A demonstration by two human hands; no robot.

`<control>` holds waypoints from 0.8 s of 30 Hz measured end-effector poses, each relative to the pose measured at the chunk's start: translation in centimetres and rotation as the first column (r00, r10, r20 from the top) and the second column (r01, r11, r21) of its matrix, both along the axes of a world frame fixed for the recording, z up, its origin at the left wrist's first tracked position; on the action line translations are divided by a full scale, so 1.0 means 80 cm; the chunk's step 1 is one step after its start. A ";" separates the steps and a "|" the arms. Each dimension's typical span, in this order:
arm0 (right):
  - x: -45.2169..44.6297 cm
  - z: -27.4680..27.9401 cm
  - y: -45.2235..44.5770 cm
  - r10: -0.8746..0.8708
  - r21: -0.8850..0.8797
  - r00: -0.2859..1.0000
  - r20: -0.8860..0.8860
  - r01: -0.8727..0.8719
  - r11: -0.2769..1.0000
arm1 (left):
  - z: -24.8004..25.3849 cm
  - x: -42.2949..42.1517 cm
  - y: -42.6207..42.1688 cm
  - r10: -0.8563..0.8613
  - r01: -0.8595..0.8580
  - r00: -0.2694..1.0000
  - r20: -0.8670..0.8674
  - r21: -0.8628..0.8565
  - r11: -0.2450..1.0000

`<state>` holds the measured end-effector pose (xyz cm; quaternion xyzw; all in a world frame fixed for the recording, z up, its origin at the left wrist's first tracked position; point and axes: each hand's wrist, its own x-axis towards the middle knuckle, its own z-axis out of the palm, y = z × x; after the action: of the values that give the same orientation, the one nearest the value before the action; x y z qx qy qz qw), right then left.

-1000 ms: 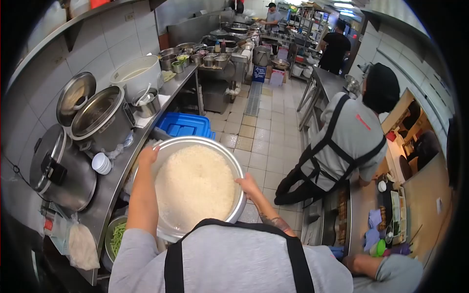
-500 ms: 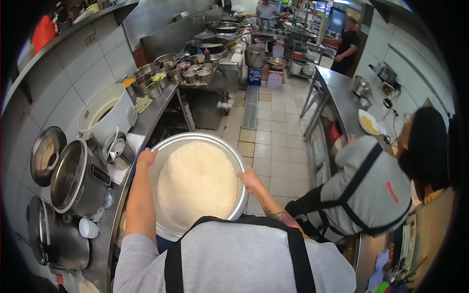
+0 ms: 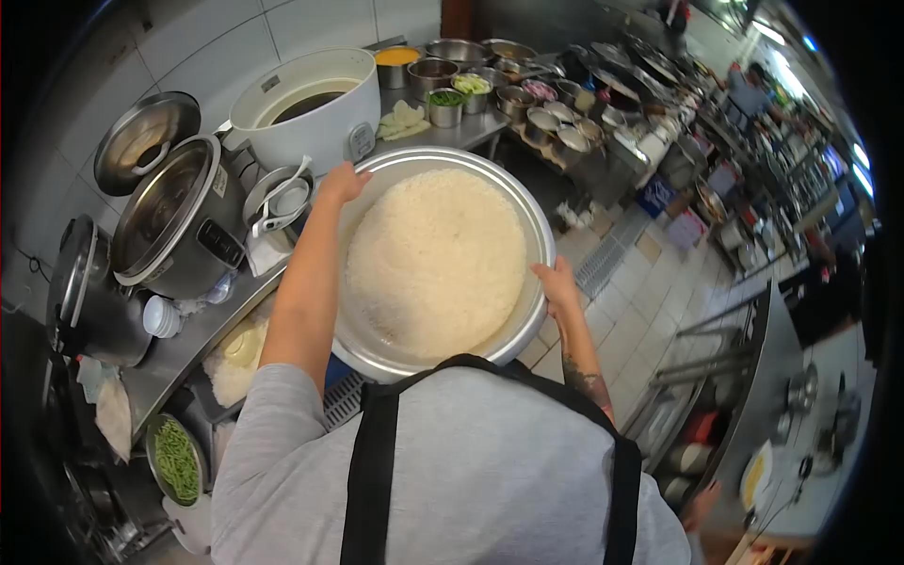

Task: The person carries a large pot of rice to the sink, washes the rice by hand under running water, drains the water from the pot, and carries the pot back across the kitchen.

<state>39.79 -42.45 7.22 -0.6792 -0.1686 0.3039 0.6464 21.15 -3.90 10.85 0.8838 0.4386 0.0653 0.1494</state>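
A wide silver metal pot point(image 3: 476, 162) is held out in front of my body, tilted so that its inside shows. White rice point(image 3: 438, 259) fills much of it, and a bare metal patch shows at the lower left. My left hand point(image 3: 345, 182) is closed on the far left rim, and my right hand point(image 3: 558, 285) grips the right rim. Just beyond the pot stands a white rice cooker body point(image 3: 365, 104) without its lid, dark inside. Left of my forearm, a small metal container point(image 3: 273, 198) holds white ladles or scoops.
Lidded dark cookers point(image 3: 174, 226) line the left counter point(image 3: 179, 363), with stacked white cups point(image 3: 161, 317). Below is a bowl of green beans point(image 3: 177, 461). Ingredient pots point(image 3: 446, 108) stand ahead. At right are a steel table point(image 3: 767, 377) and another person's hand point(image 3: 699, 508).
My view has turned left and the pot has come closer to the white cooker, still in both hands. The nearby co-worker has mostly left the view.
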 end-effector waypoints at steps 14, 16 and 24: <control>0.181 -0.013 0.173 0.255 -0.046 0.963 -0.084 -0.259 0.965 | -0.002 0.061 0.086 0.283 -0.281 0.955 -0.094 0.035 0.959; 0.205 -0.014 0.199 0.319 -0.023 0.944 -0.077 -0.322 0.946 | -0.009 0.058 0.094 0.343 -0.341 0.936 -0.079 0.034 0.939; 0.291 0.002 0.289 0.552 -0.064 0.830 -0.078 -0.557 0.828 | -0.019 0.023 0.050 0.561 -0.560 0.828 0.000 -0.061 0.826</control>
<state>63.10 -19.32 7.37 -0.6187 -0.3273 0.5044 0.5056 22.99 0.12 9.35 0.7109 0.6789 0.1015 0.1532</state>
